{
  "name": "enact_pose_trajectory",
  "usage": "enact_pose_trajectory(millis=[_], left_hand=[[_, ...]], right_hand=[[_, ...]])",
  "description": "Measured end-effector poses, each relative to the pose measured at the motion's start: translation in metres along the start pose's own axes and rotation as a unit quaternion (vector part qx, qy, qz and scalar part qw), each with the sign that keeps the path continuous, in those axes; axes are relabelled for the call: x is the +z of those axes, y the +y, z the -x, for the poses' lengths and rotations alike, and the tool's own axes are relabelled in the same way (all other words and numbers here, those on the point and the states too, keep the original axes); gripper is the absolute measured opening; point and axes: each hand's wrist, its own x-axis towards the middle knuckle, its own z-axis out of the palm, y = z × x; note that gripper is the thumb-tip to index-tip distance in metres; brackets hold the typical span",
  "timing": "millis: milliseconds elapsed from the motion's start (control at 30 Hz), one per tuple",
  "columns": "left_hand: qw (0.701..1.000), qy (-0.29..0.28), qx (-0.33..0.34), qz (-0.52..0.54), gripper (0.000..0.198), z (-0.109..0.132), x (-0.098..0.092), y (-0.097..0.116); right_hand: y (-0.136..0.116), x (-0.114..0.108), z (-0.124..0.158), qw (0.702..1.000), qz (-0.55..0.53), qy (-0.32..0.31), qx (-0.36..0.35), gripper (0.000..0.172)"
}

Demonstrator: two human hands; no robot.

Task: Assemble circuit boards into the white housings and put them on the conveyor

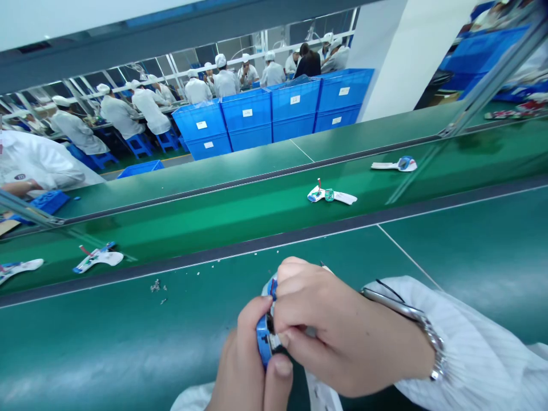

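Note:
Both my hands meet low in the middle of the view over a green bench. My left hand [246,365] wraps from below round a small blue and white plastic part [264,337]. My right hand [342,331], with a metal watch at the wrist, is closed over the same part from the right, fingertips pinched against its top. Most of the part is hidden by my fingers. Several similar white and blue parts lie on the green conveyor belt beyond, one in the middle [330,196], one further right [396,165], and one at the left [97,257].
The conveyor belt [257,211] runs across the view behind the bench. Small bits of debris [156,286] lie on the bench at the left. Stacked blue crates [274,111] stand beyond the belt. Several people in white coats and caps [149,108] sit at another line. A sleeve [34,162] shows at far left.

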Motion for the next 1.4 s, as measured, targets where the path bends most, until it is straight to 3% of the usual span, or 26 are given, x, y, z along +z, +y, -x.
enact_pose_trajectory(millis=[133, 333, 533, 700, 867, 1000, 1067, 1133, 1400], left_hand=[[0.997, -0.003, -0.021, -0.077, 0.05, -0.001, 0.003, 0.006], [0.996, -0.014, 0.004, -0.086, 0.046, -0.005, 0.002, 0.009], [0.982, 0.034, -0.029, -0.184, 0.038, -0.001, 0.004, 0.01], [0.964, 0.034, 0.005, -0.264, 0.04, -0.003, 0.006, 0.007], [0.966, 0.023, -0.009, -0.258, 0.034, -0.011, 0.009, 0.012], [0.953, 0.022, -0.03, -0.302, 0.036, -0.014, 0.012, 0.014], [0.939, 0.031, -0.019, -0.341, 0.035, -0.014, 0.015, 0.012], [0.927, 0.054, 0.005, -0.372, 0.033, -0.014, 0.017, 0.011], [0.891, 0.112, 0.084, -0.432, 0.034, -0.015, 0.015, 0.007]], right_hand=[[-0.002, 0.002, 0.002, 0.999, 0.031, 0.004, 0.008, 0.023], [-0.004, 0.0, 0.002, 0.998, 0.057, -0.006, 0.008, 0.025], [-0.006, 0.001, -0.001, 0.998, 0.062, 0.01, 0.005, 0.025], [-0.001, 0.007, 0.0, 0.998, 0.056, 0.03, 0.021, 0.024], [0.008, 0.002, -0.004, 0.998, -0.046, 0.015, 0.036, 0.024], [0.008, 0.002, -0.005, 0.976, -0.156, 0.024, 0.151, 0.025], [0.005, 0.006, -0.004, 0.963, -0.155, 0.043, 0.217, 0.026], [0.001, 0.01, -0.002, 0.961, -0.129, 0.054, 0.238, 0.028], [-0.01, 0.024, 0.003, 0.971, -0.078, 0.125, 0.191, 0.027]])
